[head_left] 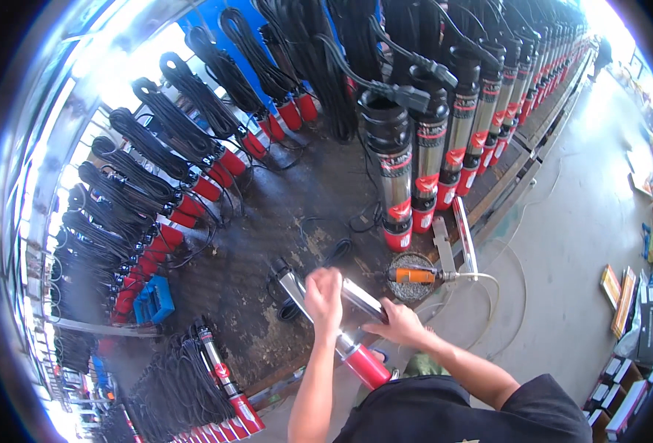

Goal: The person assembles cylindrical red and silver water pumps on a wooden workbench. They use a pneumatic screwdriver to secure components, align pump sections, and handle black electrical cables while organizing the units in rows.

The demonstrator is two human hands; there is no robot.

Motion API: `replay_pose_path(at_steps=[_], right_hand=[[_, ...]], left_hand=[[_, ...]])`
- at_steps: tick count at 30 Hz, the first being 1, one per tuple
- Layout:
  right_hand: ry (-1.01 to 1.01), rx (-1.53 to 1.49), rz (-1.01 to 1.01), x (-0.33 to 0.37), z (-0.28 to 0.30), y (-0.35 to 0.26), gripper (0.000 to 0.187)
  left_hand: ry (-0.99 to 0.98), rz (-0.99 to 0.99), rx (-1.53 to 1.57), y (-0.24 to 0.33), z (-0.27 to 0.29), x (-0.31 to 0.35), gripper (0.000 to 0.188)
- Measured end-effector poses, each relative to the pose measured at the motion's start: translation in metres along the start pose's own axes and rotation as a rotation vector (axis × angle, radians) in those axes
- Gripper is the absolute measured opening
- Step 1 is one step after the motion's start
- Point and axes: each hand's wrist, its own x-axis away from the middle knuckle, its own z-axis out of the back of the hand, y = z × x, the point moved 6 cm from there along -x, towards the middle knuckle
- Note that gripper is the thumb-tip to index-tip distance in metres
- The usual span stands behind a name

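A submersible pump with a silver tube and a red base [368, 367] lies slanted across the table's near edge, its base toward my body. My left hand [323, 297] is closed in a fist over the pump's tube; what its fingers grip, if anything, is hidden. My right hand [402, 323] is wrapped round the near end of a long shiny metal strip [362, 297]. That strip slants beside the pump, its far end close to my left fist. Black cable [335, 253] lies coiled beyond the pump.
An orange power screwdriver [415, 275] rests on a round dish of small metal parts [409, 292]. Upright pumps [396, 196] line the table's right side. Red-based pumps with black cable coils [157, 140] stand along the left. A blue crate [154, 300] sits at left.
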Motion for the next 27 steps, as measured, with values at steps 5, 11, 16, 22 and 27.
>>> replay_pose_path(at_steps=[5,11,16,22,27], right_hand=[[0.208,-0.334,-0.024,-0.005,-0.022,0.002,0.030],[0.306,-0.433,0.009,-0.114,0.005,-0.039,0.046],[0.521,-0.507,0.008,-0.221,-0.017,-0.039,0.033],[0.688,-0.574,0.035,-0.259,0.023,-0.092,0.039],[0.325,-1.015,0.022,-0.283,-0.004,-0.123,0.019]], left_hand=[[-0.043,-0.104,-0.781,-0.133,0.030,-0.083,0.036],[-0.390,-0.517,-0.839,-0.041,-0.018,-0.097,0.017],[-0.649,-0.551,-1.365,-0.002,0.002,-0.099,0.018],[-0.475,-0.019,-1.133,-0.021,0.144,-0.124,0.025],[-0.407,0.705,0.367,-0.033,0.166,-0.113,0.018]])
